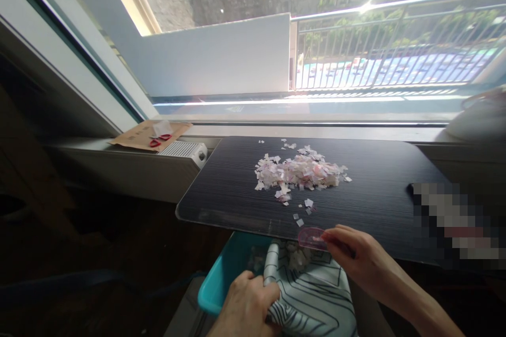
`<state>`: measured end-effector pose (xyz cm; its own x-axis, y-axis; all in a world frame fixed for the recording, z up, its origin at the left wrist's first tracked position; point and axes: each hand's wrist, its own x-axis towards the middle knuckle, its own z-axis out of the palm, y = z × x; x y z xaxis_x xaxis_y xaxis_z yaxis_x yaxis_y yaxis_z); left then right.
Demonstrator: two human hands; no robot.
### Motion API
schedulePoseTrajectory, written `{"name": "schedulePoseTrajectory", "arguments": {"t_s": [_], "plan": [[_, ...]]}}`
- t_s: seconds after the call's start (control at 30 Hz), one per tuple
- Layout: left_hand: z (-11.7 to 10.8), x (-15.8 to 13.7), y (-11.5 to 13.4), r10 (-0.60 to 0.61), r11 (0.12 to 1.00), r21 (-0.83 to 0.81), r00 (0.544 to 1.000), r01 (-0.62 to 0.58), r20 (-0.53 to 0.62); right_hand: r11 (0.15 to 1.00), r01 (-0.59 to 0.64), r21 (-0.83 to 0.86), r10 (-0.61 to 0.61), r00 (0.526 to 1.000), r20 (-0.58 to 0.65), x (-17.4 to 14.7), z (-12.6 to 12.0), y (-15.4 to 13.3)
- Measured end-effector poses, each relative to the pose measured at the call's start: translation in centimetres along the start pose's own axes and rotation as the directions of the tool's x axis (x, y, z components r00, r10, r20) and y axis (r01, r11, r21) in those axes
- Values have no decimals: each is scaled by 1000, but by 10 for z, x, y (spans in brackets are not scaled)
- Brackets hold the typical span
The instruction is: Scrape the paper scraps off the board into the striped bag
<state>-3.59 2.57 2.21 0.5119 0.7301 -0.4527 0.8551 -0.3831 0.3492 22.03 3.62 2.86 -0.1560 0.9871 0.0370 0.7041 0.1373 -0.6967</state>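
Note:
My left hand [253, 295] is closed on the rim of a pale fabric bag [316, 295] with dark wavy lines. Some paper scraps [298, 258] lie in the bag's mouth, just under the table edge. Between the fingers of my right hand [350, 245] is a pink see-through oval piece [310, 238], held at the table's front edge above the bag. A loose heap of small white and pinkish paper scraps [300, 169] covers the middle of the dark table [221, 184], and a few stray scraps [304, 213] lie nearer the front edge.
A teal bin [213, 289] stands under the table edge, partly behind the bag. Red-handled scissors [160, 140] rest on a brown envelope [138, 134] on the sill at left, beside a white radiator [184, 152]. A blurred-out object [454, 221] lies at the table's right. A large window runs behind.

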Motion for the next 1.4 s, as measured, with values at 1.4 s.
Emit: {"name": "schedulePoseTrajectory", "arguments": {"t_s": [1.4], "plan": [[-6,22,35,265,949,157,961,-274,72,994,76,85,-79,996,37,8,17,-22]]}}
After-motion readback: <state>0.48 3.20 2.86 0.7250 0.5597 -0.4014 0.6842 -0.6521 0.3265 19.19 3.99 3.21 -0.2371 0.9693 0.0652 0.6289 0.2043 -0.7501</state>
